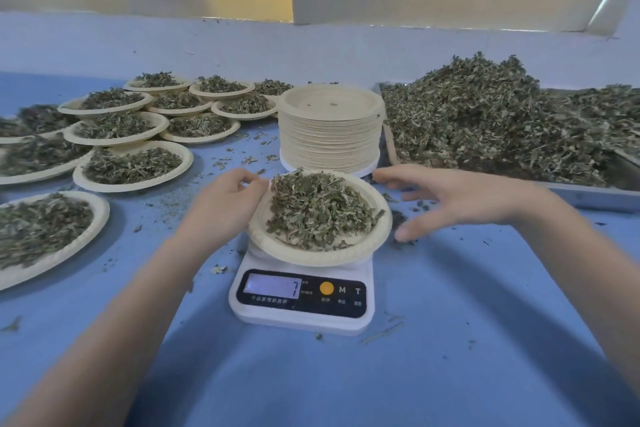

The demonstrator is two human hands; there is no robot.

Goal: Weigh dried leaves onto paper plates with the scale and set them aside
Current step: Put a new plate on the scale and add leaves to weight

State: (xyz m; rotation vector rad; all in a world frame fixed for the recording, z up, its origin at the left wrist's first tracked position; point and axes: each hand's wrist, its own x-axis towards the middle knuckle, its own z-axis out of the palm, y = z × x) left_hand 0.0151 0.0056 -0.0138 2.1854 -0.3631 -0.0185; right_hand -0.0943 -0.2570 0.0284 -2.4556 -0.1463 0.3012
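A: Hands? Left hand has curled fingers touching the rim of the leaf-filled plate; can't tell if it's gripping.

B: Right hand is spread open beside it. Plate's on the scale.

We reach both bare forearms in from the near edge of the table, the two converging toward its middle. Our left hand sits palm down with the wrist straight, its fingers curled and the fingertips touching something at that spot; whether they pinch it we cannot tell. Our right hand hovers spread wide and relaxed, palm down and turned inward, fingers straight and apart, the thumb pointing back toward the near edge. It holds nothing. Its outline is slightly blurred. The two hands lie level with each other, well apart.
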